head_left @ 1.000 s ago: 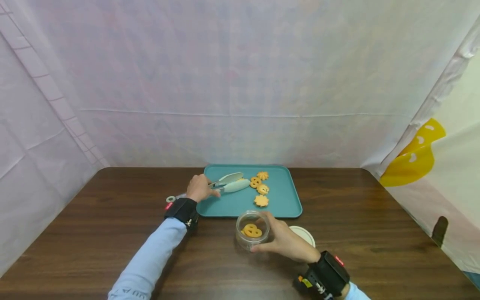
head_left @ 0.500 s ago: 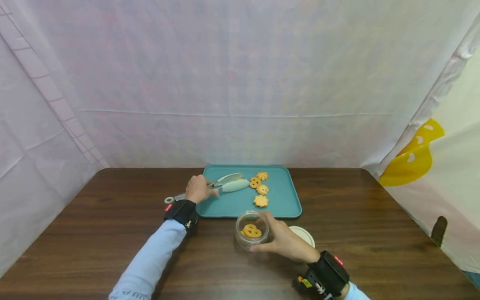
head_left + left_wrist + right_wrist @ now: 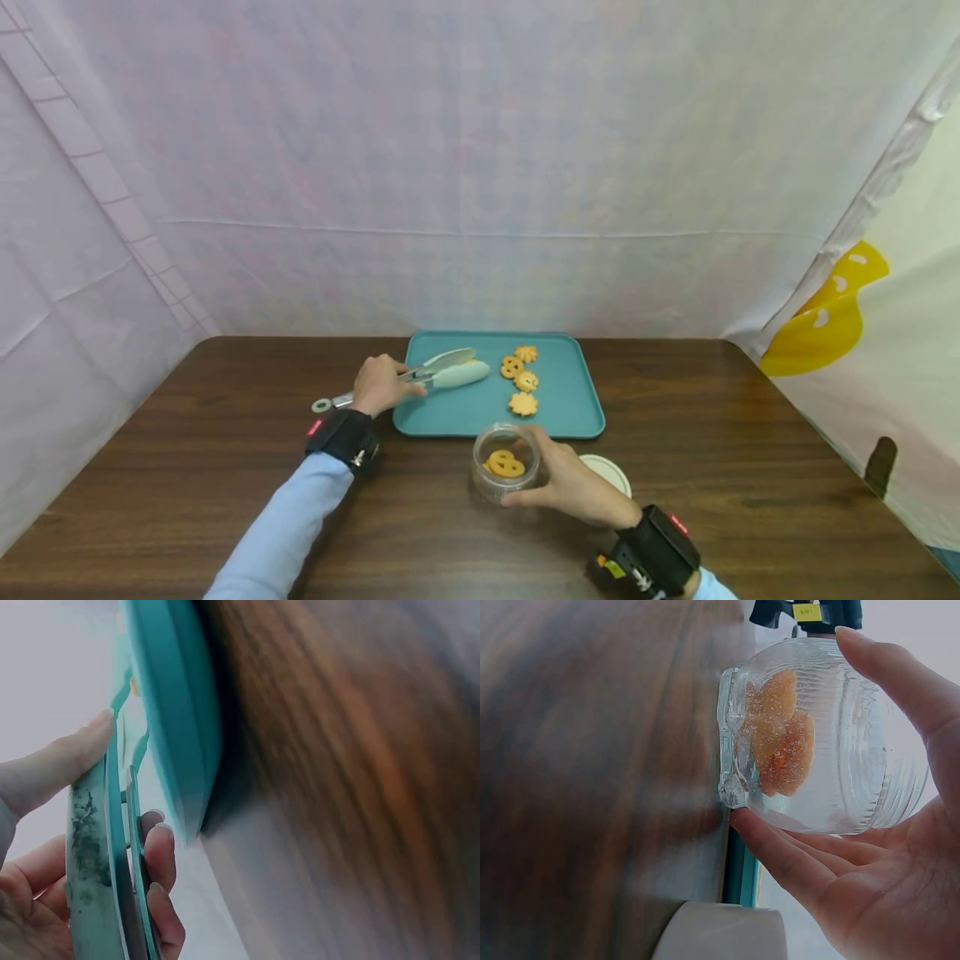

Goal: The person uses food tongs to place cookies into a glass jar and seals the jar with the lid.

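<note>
My left hand (image 3: 380, 385) grips metal tongs (image 3: 97, 862) with pale green tips, its thumb on one arm and fingers curled round the other. The tong tips hang over the left half of a teal tray (image 3: 457, 421). A bit of yellow cookie (image 3: 472, 362) shows between the tips, mostly hidden. On the tray lie a pretzel-shaped cookie (image 3: 512, 367), a lion-face cookie (image 3: 527, 381) and flower-shaped cookies (image 3: 523, 404). My right hand (image 3: 573, 483) holds a clear ribbed jar (image 3: 840, 750) that stands upright on the table. Inside are several cookies (image 3: 780, 739), a pretzel shape on top.
A round white lid (image 3: 607, 473) lies on the brown wooden table (image 3: 750, 467), partly behind my right hand. White cloth (image 3: 480, 167) hangs behind the table and along its sides. A yellow figure is printed on the right cloth.
My left hand and the tongs have moved a little to the left, away from the cookies on the tray's right side. The right hand and jar stay in place.
</note>
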Demonstrator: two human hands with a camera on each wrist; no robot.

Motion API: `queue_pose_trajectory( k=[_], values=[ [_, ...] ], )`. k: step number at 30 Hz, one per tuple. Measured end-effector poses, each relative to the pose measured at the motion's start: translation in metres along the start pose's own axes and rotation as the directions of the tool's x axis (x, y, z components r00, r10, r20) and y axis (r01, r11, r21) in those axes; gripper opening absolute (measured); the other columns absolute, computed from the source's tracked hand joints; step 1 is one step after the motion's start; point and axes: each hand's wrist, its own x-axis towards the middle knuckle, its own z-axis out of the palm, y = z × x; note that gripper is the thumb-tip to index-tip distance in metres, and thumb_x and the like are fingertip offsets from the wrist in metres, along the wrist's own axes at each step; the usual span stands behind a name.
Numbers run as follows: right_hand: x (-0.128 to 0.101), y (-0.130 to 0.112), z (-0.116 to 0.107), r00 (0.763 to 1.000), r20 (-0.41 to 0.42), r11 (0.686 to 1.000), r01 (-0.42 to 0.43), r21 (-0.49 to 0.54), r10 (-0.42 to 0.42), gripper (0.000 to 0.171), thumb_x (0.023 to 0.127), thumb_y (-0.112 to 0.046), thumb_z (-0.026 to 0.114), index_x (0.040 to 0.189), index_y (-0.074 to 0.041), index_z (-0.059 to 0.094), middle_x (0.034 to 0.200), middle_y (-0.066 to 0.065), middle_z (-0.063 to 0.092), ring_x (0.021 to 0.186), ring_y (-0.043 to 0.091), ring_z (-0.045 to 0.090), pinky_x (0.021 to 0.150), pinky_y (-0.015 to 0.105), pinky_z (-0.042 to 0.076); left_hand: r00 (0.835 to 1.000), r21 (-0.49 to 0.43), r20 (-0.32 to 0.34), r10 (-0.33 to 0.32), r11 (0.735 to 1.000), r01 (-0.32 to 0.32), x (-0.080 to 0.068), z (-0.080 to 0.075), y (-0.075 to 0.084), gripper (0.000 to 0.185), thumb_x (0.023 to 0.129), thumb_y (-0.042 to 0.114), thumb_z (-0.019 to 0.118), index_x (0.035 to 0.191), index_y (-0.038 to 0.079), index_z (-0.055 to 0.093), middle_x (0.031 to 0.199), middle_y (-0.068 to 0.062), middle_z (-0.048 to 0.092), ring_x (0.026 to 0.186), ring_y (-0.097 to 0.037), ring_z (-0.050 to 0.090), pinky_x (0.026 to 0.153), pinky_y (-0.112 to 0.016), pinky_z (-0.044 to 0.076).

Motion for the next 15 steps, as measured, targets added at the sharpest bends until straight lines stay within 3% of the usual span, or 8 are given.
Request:
queue_pose_trajectory(
  k=[15],
  values=[
    [-0.001, 0.000, 0.000, 1.000, 0.008, 1.000, -0.009, 0.007, 0.009, 0.082, 0.071, -0.044, 0.069, 0.135, -0.016, 0.027, 0.116, 0.005, 0.052, 0.104, 0.021, 0.052, 0.083, 0.037, 0.042, 0.991, -0.049, 0.055, 0.118, 0.992, -0.115, -0.024, -0.025, -0.007, 0.049, 0.066, 0.028, 0.078, 0.102, -0.004, 0.066, 0.086, -0.016, 0.067, 0.058, -0.015, 0.043, 0.051, -0.024, 0.032]
  ],
)
